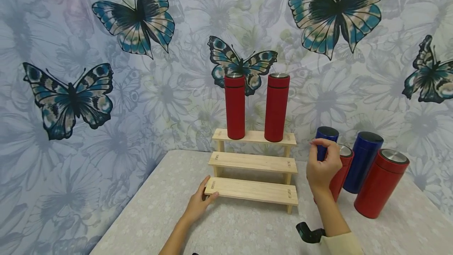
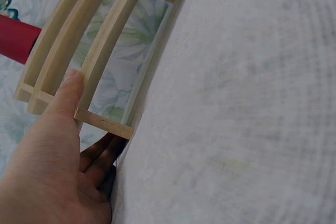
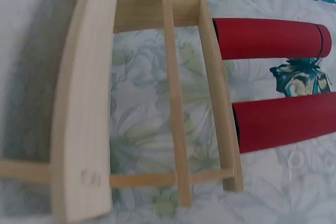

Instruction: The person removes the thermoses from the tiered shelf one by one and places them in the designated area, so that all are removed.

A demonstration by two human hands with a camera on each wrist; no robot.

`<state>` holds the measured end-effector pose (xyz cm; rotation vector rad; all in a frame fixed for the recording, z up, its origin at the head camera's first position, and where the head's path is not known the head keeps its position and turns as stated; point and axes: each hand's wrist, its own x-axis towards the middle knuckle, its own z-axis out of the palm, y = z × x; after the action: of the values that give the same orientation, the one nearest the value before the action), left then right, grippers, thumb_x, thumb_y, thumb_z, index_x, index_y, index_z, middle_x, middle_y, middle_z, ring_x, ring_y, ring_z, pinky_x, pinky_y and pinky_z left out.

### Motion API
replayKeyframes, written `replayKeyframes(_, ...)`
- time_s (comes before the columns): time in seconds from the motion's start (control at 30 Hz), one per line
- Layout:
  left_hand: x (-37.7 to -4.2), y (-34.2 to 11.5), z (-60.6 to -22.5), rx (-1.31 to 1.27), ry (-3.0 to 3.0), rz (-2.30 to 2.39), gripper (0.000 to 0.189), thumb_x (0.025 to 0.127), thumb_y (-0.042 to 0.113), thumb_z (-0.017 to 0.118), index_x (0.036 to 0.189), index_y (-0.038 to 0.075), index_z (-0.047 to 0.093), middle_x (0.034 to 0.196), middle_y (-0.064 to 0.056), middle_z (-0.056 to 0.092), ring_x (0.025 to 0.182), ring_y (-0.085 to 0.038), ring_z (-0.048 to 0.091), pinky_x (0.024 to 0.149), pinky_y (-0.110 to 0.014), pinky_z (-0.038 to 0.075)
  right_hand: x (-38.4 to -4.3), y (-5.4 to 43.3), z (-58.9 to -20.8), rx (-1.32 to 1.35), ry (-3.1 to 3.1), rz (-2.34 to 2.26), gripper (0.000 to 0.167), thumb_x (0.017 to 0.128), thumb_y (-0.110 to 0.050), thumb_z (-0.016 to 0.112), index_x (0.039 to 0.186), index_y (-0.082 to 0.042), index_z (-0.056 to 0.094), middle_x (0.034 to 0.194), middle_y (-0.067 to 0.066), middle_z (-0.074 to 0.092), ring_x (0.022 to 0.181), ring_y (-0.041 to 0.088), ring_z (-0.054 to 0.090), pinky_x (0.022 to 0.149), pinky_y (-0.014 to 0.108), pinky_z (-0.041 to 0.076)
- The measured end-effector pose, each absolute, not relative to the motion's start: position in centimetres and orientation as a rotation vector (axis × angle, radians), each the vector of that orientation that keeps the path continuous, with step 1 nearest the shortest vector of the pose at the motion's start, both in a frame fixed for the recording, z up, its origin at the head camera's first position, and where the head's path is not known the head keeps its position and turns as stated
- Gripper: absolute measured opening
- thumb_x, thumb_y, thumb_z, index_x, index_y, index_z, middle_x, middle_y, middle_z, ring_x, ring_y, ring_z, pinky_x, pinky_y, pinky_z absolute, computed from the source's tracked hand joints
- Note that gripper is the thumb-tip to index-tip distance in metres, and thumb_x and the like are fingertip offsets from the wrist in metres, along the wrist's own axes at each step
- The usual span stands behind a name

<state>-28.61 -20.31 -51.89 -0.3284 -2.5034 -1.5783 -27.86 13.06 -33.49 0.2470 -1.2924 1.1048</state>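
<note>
A three-tier wooden stand (image 1: 253,190) rises in steps in the middle of the head view. My left hand (image 1: 196,206) grips the left end of its lowest shelf, thumb on top and fingers around the end by the leg (image 2: 105,123). Two red thermos bottles with silver-topped lids, one left (image 1: 235,109) and one right (image 1: 277,109), stand upright on the top shelf. My right hand (image 1: 323,168) is raised to the right of the stand, fingers loosely bent with nothing between them. It overlaps a blue bottle (image 1: 321,152) and a red bottle (image 1: 344,174) in this view.
Another blue bottle (image 1: 362,164) and a red bottle (image 1: 382,184) stand at the right of the cloth-covered table (image 1: 148,207). A butterfly-patterned backdrop (image 1: 191,101) hangs behind. By the right wrist is a black device (image 1: 308,233).
</note>
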Motion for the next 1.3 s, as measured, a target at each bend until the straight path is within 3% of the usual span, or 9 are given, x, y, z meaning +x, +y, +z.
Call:
replayKeyframes(0.17,-28.5,-20.2,-51.9,-0.325,-2.496,-1.591,0.077,0.088,0.041,0.061,0.148,0.015,0.019,0.133,-0.026,0.043,0.122,-0.040,0.043,0.099,-0.051,0.035,-29.9,11.1,-32.2,0.287,-1.340,1.159,0.011,0.073,0.018,0.055,0.083,0.013,0.059,0.077,0.025,0.060,0.077,0.027,0.052,0.073,0.024,0.037)
replayKeyframes(0.37,-28.5,-20.3,-51.7,-0.329,-2.495,-1.584,0.077,0.088,0.040,0.061,0.148,0.014,0.019,0.132,-0.027,0.044,0.122,-0.041,0.042,0.098,-0.053,0.034,-34.6,10.9,-34.2,0.338,-1.573,1.329,0.043,0.080,0.006,0.063,0.119,0.006,0.046,0.112,0.021,0.056,0.109,0.029,0.049,0.090,0.042,0.037)
replayKeyframes(0.53,-28.6,-20.2,-51.8,-0.339,-2.504,-1.573,0.077,0.089,0.040,0.060,0.148,0.014,0.018,0.132,-0.028,0.044,0.122,-0.042,0.042,0.098,-0.053,0.035,-36.7,10.8,-35.6,0.383,-1.706,1.428,0.064,0.083,-0.008,0.069,0.134,-0.001,0.032,0.132,0.016,0.045,0.126,0.023,0.037,0.104,0.043,0.027)
replayKeyframes(0.67,-28.6,-20.2,-51.8,-0.344,-2.501,-1.568,0.077,0.089,0.040,0.060,0.148,0.013,0.018,0.132,-0.028,0.044,0.122,-0.041,0.042,0.098,-0.053,0.035,-37.4,10.6,-35.7,0.410,-1.819,1.515,0.079,0.084,-0.011,0.069,0.145,-0.008,0.018,0.144,0.020,0.029,0.133,0.031,0.026,0.109,0.045,0.020)
replayKeyframes(0.83,-28.6,-20.2,-51.9,-0.342,-2.495,-1.559,0.077,0.089,0.040,0.060,0.148,0.013,0.018,0.131,-0.027,0.045,0.120,-0.040,0.044,0.097,-0.052,0.036,-37.5,10.2,-35.0,0.499,-1.912,1.654,0.089,0.086,-0.006,0.065,0.148,-0.010,0.001,0.144,0.027,0.023,0.129,0.044,0.027,0.103,0.056,0.024)
replayKeyframes(0.93,-28.6,-20.3,-52.0,-0.341,-2.490,-1.562,0.077,0.089,0.040,0.060,0.148,0.014,0.018,0.131,-0.027,0.046,0.120,-0.040,0.045,0.097,-0.052,0.036,-38.4,10.1,-35.4,0.498,-1.977,1.620,0.091,0.088,-0.009,0.063,0.149,-0.018,-0.004,0.148,0.019,0.021,0.128,0.039,0.032,0.102,0.054,0.030)
replayKeyframes(1.07,-28.5,-20.2,-52.1,-0.337,-2.494,-1.560,0.077,0.089,0.041,0.060,0.148,0.014,0.018,0.132,-0.026,0.045,0.120,-0.039,0.045,0.097,-0.051,0.037,-39.8,10.2,-36.4,0.449,-2.011,1.498,0.091,0.088,-0.016,0.064,0.148,-0.033,-0.001,0.151,0.008,0.018,0.129,0.032,0.033,0.104,0.049,0.029)
replayKeyframes(1.3,-27.9,-20.0,-50.8,-0.346,-2.492,-1.568,0.074,0.090,0.034,0.061,0.147,0.012,0.019,0.132,-0.030,0.043,0.120,-0.042,0.043,0.098,-0.052,0.034,-39.8,9.9,-37.0,0.371,-1.966,1.389,0.090,0.085,-0.021,0.068,0.148,-0.035,0.006,0.142,0.015,0.034,0.124,0.033,0.038,0.100,0.053,0.032)
